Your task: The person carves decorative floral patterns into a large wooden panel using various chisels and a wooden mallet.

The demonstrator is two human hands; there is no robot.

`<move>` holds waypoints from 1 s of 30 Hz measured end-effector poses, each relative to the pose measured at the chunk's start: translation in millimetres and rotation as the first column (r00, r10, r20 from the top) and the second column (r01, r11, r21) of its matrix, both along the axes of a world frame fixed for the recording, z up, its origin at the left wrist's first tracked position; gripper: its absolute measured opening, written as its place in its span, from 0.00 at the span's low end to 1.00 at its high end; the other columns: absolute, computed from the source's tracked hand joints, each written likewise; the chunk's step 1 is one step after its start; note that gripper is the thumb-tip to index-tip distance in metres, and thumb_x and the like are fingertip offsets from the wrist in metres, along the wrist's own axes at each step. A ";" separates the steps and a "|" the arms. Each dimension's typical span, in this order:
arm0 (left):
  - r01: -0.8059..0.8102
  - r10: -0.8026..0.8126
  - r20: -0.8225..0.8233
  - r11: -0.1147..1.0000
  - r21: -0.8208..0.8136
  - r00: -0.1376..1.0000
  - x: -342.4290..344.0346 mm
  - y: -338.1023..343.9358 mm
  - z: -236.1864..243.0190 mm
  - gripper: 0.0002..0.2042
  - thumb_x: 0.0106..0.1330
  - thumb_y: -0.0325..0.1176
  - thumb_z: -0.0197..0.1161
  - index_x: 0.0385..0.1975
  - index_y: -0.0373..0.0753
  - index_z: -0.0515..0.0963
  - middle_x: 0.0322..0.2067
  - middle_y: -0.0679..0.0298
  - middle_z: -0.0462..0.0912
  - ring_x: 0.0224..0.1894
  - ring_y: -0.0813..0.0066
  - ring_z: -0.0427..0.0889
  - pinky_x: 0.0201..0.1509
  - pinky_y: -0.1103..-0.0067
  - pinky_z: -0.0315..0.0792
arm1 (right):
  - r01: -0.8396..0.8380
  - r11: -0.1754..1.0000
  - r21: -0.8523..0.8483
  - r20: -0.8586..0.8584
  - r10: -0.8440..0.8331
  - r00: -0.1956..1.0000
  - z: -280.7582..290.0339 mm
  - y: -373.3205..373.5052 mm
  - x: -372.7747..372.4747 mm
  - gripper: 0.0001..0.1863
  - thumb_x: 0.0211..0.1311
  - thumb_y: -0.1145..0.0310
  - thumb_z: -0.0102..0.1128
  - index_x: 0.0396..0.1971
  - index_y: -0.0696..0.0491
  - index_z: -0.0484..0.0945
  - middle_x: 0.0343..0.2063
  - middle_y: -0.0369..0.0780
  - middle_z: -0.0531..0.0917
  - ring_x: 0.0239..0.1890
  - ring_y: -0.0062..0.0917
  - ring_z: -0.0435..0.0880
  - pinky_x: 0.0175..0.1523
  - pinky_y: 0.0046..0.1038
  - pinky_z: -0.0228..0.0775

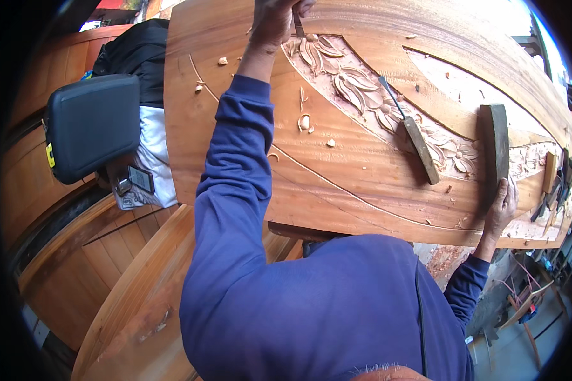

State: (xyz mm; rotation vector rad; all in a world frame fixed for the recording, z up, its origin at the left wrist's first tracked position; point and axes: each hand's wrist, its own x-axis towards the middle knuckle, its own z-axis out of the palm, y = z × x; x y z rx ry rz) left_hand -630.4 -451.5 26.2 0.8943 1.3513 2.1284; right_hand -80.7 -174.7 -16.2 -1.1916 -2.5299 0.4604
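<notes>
Nearest you, past the front of your blue top, runs the near edge of the wooden panel [337,171], and beside its left end, on your side, sit curved wooden boards [143,298]. Close to the panel's near edge, toward its right end, your right hand [501,206] has its fingers closed on the near end of a thick wooden block [494,143], which reaches from there toward the panel's far side. On the panel's right end, beyond that hand, lie several tools [560,190], partly overlapping, one with a light wooden handle [550,173]. Near the panel's middle, left of the block and apart from it, the loose chisel [421,151] rests across the carving, its handle toward the panel's near edge and its blade toward the far side. Wood chips [305,122] are scattered over the panel's left half. Off the panel's left end are a black case [94,127], a white cloth [157,136] and a phone [141,179]. A band of carved flowers [356,86] runs slantwise over the panel, and at its far left tip your left hand [276,22], partly cut off above, has its fingers wrapped round the gripped chisel [298,23], blade pointing down at the carving.
</notes>
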 end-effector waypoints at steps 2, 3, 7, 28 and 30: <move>-0.005 0.005 0.015 1.000 0.014 1.000 -0.4 -1.6 7.0 0.20 0.71 0.43 0.68 0.52 0.36 0.73 0.26 0.72 0.71 0.22 0.84 0.68 0.26 0.84 0.66 | 0.011 1.000 0.004 0.008 -0.011 1.000 -3.6 -0.9 -0.9 0.19 0.79 0.61 0.55 0.52 0.63 0.82 0.56 0.50 0.83 0.60 0.41 0.79 0.67 0.38 0.67; -0.017 0.016 0.033 1.000 0.026 0.999 -0.8 -1.8 9.2 0.20 0.71 0.43 0.68 0.52 0.35 0.74 0.27 0.70 0.72 0.23 0.83 0.71 0.28 0.83 0.70 | 0.015 1.000 0.007 0.005 -0.015 1.000 -4.6 1.2 1.8 0.19 0.79 0.61 0.55 0.52 0.63 0.82 0.56 0.50 0.83 0.60 0.41 0.79 0.67 0.38 0.67; -0.017 0.026 -0.110 0.996 0.084 0.994 -4.9 0.8 3.3 0.16 0.72 0.42 0.67 0.45 0.37 0.75 0.29 0.66 0.74 0.24 0.80 0.75 0.28 0.80 0.76 | 0.036 0.999 -0.011 -0.027 -0.036 0.999 -5.4 3.2 8.0 0.19 0.78 0.62 0.56 0.54 0.64 0.82 0.56 0.50 0.83 0.61 0.40 0.79 0.67 0.37 0.67; -0.151 0.153 -0.028 0.987 0.055 0.988 -2.2 8.7 -6.2 0.14 0.68 0.41 0.72 0.35 0.39 0.76 0.14 0.75 0.64 0.12 0.87 0.59 0.16 0.84 0.53 | 0.041 0.999 -0.008 0.019 -0.041 0.999 -5.9 2.8 7.6 0.23 0.81 0.58 0.52 0.54 0.65 0.81 0.56 0.49 0.83 0.59 0.37 0.80 0.65 0.34 0.68; -0.162 0.163 -0.019 0.985 0.064 0.986 -0.4 10.6 -4.5 0.13 0.69 0.40 0.72 0.33 0.40 0.76 0.14 0.76 0.63 0.12 0.87 0.59 0.16 0.84 0.53 | 0.038 0.999 -0.014 0.007 -0.038 0.999 -5.9 4.1 9.3 0.23 0.80 0.57 0.54 0.55 0.65 0.80 0.56 0.49 0.83 0.59 0.37 0.80 0.65 0.34 0.68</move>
